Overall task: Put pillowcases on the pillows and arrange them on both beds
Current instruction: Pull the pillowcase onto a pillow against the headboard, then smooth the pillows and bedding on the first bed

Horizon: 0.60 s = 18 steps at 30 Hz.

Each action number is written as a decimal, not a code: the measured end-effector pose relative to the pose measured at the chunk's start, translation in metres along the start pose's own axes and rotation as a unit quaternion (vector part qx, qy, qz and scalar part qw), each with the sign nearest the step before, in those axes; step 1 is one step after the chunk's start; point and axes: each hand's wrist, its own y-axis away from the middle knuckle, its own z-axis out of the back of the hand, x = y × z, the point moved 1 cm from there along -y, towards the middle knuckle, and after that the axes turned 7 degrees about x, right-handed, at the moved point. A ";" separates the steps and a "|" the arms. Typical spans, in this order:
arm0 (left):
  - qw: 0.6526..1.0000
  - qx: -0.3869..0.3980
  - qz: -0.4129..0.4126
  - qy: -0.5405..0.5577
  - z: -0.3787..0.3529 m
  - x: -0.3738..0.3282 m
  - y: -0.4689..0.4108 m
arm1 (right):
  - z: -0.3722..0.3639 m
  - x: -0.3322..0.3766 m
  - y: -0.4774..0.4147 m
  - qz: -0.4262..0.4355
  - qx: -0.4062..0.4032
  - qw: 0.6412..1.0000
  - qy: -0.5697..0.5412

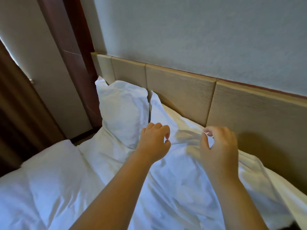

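White cased pillow point(123, 112) is propped vs the beige padded headboard point(181, 95), upper left of centre; a 2nd white pillow point(167, 117) lies flat beside it, centre frame. Left hand point(153, 143) and right hand point(219, 146) hover w/ fingers curled, loosely open, nothing gripped. Its corners should be pinched, then it's stood upright.
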 end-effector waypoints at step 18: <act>0.995 0.055 0.071 0.029 0.030 0.051 0.226 | 0.014 0.165 0.183 -0.008 0.204 0.979 -0.026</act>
